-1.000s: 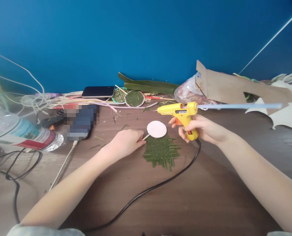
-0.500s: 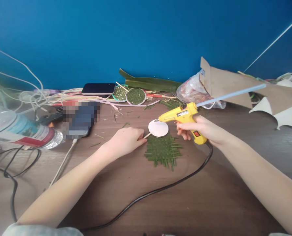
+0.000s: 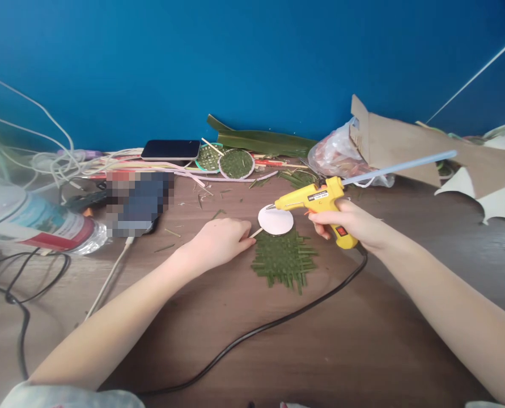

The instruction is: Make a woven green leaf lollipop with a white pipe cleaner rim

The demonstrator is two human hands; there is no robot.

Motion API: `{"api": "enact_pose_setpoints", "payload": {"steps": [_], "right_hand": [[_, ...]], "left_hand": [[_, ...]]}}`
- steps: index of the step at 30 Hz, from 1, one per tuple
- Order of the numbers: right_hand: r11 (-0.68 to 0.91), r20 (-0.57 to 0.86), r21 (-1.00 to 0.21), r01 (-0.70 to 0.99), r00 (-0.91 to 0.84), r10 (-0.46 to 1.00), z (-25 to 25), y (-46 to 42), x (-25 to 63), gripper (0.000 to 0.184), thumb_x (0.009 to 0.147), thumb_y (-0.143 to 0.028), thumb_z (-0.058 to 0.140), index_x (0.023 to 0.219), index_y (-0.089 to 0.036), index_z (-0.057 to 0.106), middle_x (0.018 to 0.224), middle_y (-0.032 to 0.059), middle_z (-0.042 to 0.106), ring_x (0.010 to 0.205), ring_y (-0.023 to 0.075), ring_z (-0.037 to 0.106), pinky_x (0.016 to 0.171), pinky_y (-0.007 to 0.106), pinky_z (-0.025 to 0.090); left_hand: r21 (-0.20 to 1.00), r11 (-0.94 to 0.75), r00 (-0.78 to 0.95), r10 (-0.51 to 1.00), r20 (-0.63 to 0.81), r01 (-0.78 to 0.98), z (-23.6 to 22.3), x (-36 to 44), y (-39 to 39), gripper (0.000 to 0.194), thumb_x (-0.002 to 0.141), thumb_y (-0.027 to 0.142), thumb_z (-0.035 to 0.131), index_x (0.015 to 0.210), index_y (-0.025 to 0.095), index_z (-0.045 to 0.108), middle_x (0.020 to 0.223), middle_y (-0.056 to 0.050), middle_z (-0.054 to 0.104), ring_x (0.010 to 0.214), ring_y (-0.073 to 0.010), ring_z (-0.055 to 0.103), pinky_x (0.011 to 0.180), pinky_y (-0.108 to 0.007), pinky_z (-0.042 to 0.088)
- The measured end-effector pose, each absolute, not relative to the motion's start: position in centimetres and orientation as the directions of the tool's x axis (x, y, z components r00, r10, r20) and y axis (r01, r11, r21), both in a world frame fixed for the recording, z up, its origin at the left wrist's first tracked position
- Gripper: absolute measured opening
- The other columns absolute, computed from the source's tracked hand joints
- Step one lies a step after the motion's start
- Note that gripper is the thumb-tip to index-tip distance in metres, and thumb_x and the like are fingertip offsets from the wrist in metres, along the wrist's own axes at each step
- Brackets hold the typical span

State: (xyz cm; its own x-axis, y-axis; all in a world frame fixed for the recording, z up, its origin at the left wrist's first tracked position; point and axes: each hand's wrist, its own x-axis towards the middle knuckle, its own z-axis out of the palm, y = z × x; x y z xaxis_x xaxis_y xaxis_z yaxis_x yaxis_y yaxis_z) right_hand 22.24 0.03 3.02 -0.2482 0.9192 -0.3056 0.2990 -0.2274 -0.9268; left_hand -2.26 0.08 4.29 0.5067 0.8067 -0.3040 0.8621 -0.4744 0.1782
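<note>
A thin stick (image 3: 256, 233) is pinched in my left hand (image 3: 229, 241), and a round white disc (image 3: 278, 222) sits at the stick's far end. My right hand (image 3: 348, 222) is wrapped round a yellow hot glue gun (image 3: 312, 196), its metal nozzle over the disc's upper left edge. Whether the nozzle touches the disc I cannot tell. From the back of the gun sticks a long translucent glue stick (image 3: 400, 167). A square of woven green leaf strips (image 3: 284, 262) lies on the table just below the disc, partly overlapped by it.
Two small round woven fans (image 3: 236, 164) lie by the wall, near long green leaves (image 3: 264, 141) and a black phone (image 3: 170, 149). At left are a plastic bottle (image 3: 43, 221) and another phone (image 3: 139, 204). Cardboard (image 3: 397, 144) stands right. The gun's black cord (image 3: 256, 335) crosses the table.
The nozzle has shifted very slightly along the disc's upper left edge. Both hands keep their grips; the whole view has moved a little.
</note>
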Motion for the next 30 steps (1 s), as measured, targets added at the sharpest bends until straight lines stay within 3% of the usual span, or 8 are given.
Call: {"api": "enact_pose_setpoints", "payload": {"steps": [12, 30], "right_hand": [[-0.257, -0.317, -0.924, 0.284, -0.191, 0.929, 3.4, 0.1, 22.4, 0.015, 0.066, -0.027, 0.061, 0.073, -0.017, 0.053, 0.051, -0.0022, 0.049, 0.050, 0.0102, 0.043, 0.044, 0.022, 0.031], [-0.203, -0.329, -0.873, 0.444, -0.227, 0.917, 4.8, -0.2, 23.7, 0.017, 0.072, -0.028, 0.058, 0.082, -0.017, 0.051, 0.059, -0.0035, 0.044, 0.056, 0.0106, 0.039, 0.052, 0.026, 0.026]], "left_hand": [[0.185, -0.477, 0.511, 0.810, -0.289, 0.859, 3.8, -2.3, 0.2, 0.026, 0.086, 0.035, 0.045, 0.064, 0.020, 0.041, 0.063, 0.001, 0.054, 0.059, -0.0152, 0.051, 0.052, -0.025, 0.028], [0.157, -0.444, 0.470, 0.822, -0.322, 0.882, 4.0, -2.1, 0.2, 0.024, 0.085, 0.035, 0.046, 0.066, 0.021, 0.045, 0.062, 0.001, 0.054, 0.058, -0.0160, 0.051, 0.053, -0.026, 0.027]]}}
